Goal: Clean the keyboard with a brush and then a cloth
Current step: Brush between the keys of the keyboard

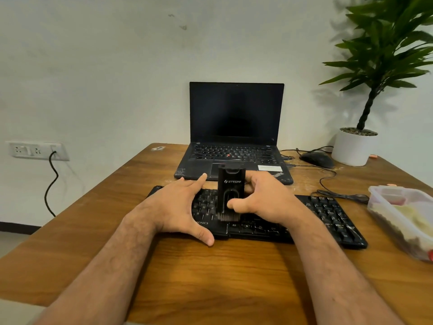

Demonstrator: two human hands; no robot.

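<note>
Keyboard (328, 212) brushed; brush (230, 193) in right hand (264, 200).

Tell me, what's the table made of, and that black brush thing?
The table looks like wood or wood-look laminate: brown grain lines with a soft sheen. The brush body seems matte black plastic, smooth with printed lettering. Its bristles look like stiff dark fibres, but that's hard to tell.

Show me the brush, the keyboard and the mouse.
brush (231, 184), head view, on its black body.
keyboard (328, 212), head view, on the right-side keys.
mouse (317, 158), head view, on its top.
</note>
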